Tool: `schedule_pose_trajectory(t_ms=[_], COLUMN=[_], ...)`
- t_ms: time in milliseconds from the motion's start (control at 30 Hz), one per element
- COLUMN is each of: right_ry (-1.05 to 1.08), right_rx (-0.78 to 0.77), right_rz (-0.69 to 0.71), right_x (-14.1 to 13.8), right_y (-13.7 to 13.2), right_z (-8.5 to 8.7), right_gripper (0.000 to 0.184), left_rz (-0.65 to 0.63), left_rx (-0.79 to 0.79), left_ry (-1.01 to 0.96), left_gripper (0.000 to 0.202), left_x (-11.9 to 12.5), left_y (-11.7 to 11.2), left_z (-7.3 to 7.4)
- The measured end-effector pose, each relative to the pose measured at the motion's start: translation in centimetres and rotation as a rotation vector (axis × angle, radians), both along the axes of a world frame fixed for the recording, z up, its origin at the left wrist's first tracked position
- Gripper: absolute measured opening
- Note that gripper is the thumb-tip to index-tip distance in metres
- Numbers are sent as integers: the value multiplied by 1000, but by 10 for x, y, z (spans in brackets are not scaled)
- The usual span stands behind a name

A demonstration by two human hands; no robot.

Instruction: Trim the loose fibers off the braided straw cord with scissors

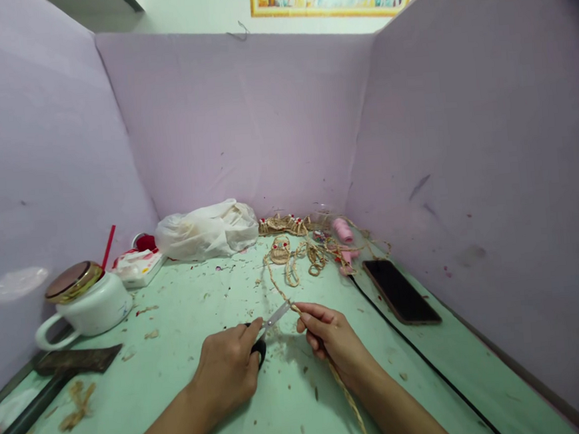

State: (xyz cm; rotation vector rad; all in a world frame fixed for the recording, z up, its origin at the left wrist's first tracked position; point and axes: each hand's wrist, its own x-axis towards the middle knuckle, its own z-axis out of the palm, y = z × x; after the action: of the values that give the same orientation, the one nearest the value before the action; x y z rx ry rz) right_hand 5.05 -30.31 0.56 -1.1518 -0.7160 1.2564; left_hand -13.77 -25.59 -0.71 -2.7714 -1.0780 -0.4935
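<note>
My left hand (231, 365) is closed around the black handles of a pair of scissors (276, 316). The blades point up and to the right, and their tips meet a braided straw cord (278, 289) just beside my right fingertips. My right hand (331, 334) pinches that cord between thumb and fingers. One stretch of it runs down past my wrist to the bottom edge; the other leads away toward a small woven straw piece (281, 251) with red and white bits on it. Whether the blades have cut into the cord is too small to tell.
At the left are a white mug (98, 305) with a lid on top, a hammer (55, 369) and a tissue pack (139, 267). A white plastic bag (208, 230) lies at the back. Pink thread (343, 230), a phone (400, 290) and a black cable (420, 350) are at right. Lilac panels enclose the table.
</note>
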Motion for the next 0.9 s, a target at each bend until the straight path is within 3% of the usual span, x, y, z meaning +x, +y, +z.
schedule_pose_trajectory(t_ms=[567,667,800,900], right_ry=[-22,-6,11,31], right_rx=[45,15,-19,-19], right_rz=[-10,-15,-23,15], right_x=[-2,-1,-1,-1], right_y=[0,-1,0,0], right_z=[-1,1,1,-1], right_gripper=[32,32,29,27], left_rz=[-56,-32,169,225], left_rx=[-2,-148,-437,-638], left_ry=[-49,-165,-518,-741], left_gripper=[47,43,32,32], left_x=[-2,-2,0,2], left_y=[1,2,9,14], left_z=[1,5,11,12])
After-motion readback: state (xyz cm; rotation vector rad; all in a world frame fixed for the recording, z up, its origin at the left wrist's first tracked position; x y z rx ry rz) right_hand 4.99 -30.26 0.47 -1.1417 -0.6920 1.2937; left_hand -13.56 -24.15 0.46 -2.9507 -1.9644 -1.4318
